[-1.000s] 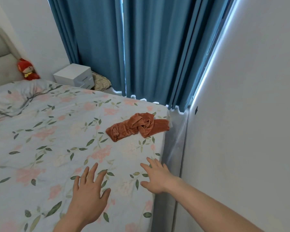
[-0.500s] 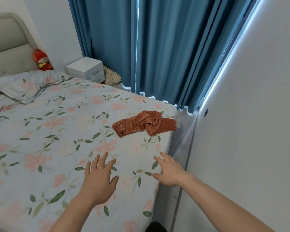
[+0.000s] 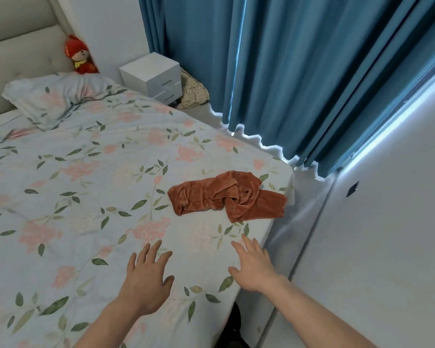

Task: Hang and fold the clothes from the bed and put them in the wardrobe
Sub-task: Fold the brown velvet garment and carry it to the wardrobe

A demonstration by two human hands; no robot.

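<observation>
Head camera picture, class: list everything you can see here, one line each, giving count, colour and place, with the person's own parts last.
crumpled rust-orange velvety garment: one, rust-orange, near bed's right corner
floral bedspread: one, pale blue with pink flowers, covering bed
floral pillow: one, pale blue, at bed's head
padded headboard: one, beige, far left
red plush doll: one, red, beside headboard
white bedside cabinet: one, white, beyond bed
blue curtains: blue, behind bed
left hand: one, open, over bedspread
right hand: one, open, near bed edge

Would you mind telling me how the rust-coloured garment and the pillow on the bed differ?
The rust garment is plain and lies twisted near the bed's foot corner; the pillow is floral and lies at the headboard end. The garment is thin and flat, the pillow plump. Both rest on the floral bedcover, untouched by either hand.
</observation>
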